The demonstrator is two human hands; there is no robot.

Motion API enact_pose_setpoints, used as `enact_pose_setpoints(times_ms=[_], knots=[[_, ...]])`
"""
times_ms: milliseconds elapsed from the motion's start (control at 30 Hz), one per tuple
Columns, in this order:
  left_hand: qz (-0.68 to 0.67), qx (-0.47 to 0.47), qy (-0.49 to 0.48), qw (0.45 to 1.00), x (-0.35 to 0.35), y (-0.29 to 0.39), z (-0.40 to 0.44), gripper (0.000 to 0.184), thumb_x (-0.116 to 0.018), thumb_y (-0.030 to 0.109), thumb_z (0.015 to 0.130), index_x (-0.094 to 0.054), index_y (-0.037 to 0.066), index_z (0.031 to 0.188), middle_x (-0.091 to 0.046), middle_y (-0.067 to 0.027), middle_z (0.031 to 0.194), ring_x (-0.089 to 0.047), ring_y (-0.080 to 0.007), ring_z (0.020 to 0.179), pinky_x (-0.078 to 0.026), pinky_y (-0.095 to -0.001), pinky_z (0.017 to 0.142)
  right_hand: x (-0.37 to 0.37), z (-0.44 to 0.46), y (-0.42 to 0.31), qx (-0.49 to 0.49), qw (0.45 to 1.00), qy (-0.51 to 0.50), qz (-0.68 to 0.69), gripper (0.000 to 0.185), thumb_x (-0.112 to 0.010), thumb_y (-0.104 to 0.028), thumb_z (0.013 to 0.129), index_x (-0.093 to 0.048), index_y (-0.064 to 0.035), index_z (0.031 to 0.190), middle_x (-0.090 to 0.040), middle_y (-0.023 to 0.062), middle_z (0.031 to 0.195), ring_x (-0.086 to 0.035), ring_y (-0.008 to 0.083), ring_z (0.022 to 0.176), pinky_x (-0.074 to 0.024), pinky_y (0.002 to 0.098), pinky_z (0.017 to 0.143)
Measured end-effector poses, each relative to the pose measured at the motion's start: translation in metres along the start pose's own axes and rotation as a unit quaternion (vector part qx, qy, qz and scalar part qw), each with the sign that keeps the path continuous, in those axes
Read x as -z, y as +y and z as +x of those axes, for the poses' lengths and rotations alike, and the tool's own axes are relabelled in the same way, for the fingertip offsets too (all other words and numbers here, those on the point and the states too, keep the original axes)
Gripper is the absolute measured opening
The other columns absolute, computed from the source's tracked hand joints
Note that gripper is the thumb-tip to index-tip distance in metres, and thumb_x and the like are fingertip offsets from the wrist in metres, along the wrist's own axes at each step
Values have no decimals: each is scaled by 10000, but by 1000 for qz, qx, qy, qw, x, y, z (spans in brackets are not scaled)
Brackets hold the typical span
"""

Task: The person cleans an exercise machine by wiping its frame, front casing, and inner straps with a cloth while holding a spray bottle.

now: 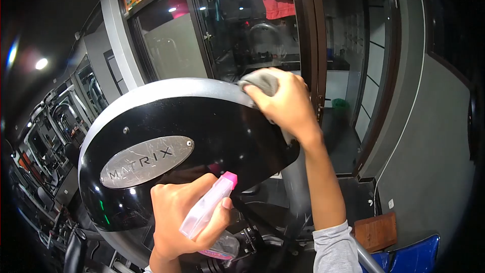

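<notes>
A black machine cover (222, 131) with a silver rim (177, 87) and an oval MATRIX plate (146, 162) fills the middle of the view. My right hand (285, 101) presses a grey cloth (263, 82) against the upper right part of the rim, its fingers wrapped over the cloth. Below the plate, in front of the cover, my left hand (187, 217) grips a spray bottle (209, 210) with a pink nozzle tip and a clear body. The bottle's lower part shows beneath the hand.
Glass doors (242, 25) with dark frames stand behind the machine. Other gym machines (63, 116) line the left side. A grey wall (434, 136) runs along the right, with a wooden board (376, 231) and a blue object (417, 257) at lower right.
</notes>
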State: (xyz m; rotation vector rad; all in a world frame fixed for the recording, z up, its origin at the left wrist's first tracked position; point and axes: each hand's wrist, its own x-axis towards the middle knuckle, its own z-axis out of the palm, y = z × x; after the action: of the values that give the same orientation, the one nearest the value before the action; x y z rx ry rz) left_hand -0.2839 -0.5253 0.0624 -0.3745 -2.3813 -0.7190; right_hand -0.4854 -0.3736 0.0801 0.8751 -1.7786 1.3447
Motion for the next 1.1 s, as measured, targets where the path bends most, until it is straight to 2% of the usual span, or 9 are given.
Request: enact_pose_setpoints(times_ms=[67,200,467,600,733,767,867,1000,1100], knots=[[-28,14,13,999,-1,1,0,170,-673,197,728,-586,78,643,-494,-62,484,-504,-240,388,-363,-296,426,-5,-1,-13,53,999,-7,-13,176,-731,-197,776,-736,-74,902,-694,133,883,-685,332,814,-536,408,725],[-6,3,29,1000,-3,0,-1,147,-662,178,715,-586,74,643,-489,-66,488,-489,-238,386,-364,-295,430,4,-26,-10,121,992,21,9,170,-757,-128,716,-724,-92,879,-678,85,873,-661,298,825,-531,390,747],[15,-11,26,999,-3,-1,-2,146,-660,183,707,-583,79,640,-485,-59,488,-480,-240,384,-363,-302,428,30,-69,7,-14,996,70,-55,173,-734,-106,744,-728,-75,914,-696,92,903,-700,266,794,-545,356,713],[7,-30,32,999,-5,-1,-1,153,-663,191,714,-583,78,648,-484,-67,487,-477,-247,386,-362,-302,428,9,-67,-18,51,991,83,-90,199,-756,-132,720,-711,-112,913,-667,59,900,-668,276,824,-542,375,705],[8,-31,33,999,-4,-1,-1,160,-669,196,718,-583,79,650,-475,-73,486,-474,-251,385,-359,-305,427,6,-86,-58,123,990,-9,-71,335,-799,-125,657,-686,-157,970,-634,4,906,-626,234,818,-546,359,671],[14,-35,33,999,-4,-2,-1,161,-671,199,720,-585,80,652,-469,-73,484,-472,-252,384,-358,-306,426,6,-93,-57,129,990,0,-60,390,-806,-117,641,-685,-170,1008,-630,-4,908,-627,224,809,-548,348,662],[16,-44,35,998,-7,-6,-2,164,-673,204,722,-588,80,656,-461,-73,480,-468,-253,382,-356,-309,422,15,-111,-34,92,992,42,-73,351,-791,-99,658,-711,-150,995,-644,30,894,-637,233,816,-540,364,686],[9,-52,27,998,-6,-8,-4,173,-676,215,723,-589,81,656,-451,-72,473,-463,-255,380,-355,-311,418,21,-117,-12,-33,991,123,-47,223,-742,-69,709,-724,-83,931,-668,75,868,-665,271,789,-529,362,702],[16,-65,30,997,-6,-10,-5,178,-675,222,726,-590,81,658,-450,-73,472,-465,-254,379,-356,-308,417,9,-119,-34,14,989,112,-96,275,-758,-89,697,-719,-113,969,-660,60,897,-647,260,813,-523,363,698]])
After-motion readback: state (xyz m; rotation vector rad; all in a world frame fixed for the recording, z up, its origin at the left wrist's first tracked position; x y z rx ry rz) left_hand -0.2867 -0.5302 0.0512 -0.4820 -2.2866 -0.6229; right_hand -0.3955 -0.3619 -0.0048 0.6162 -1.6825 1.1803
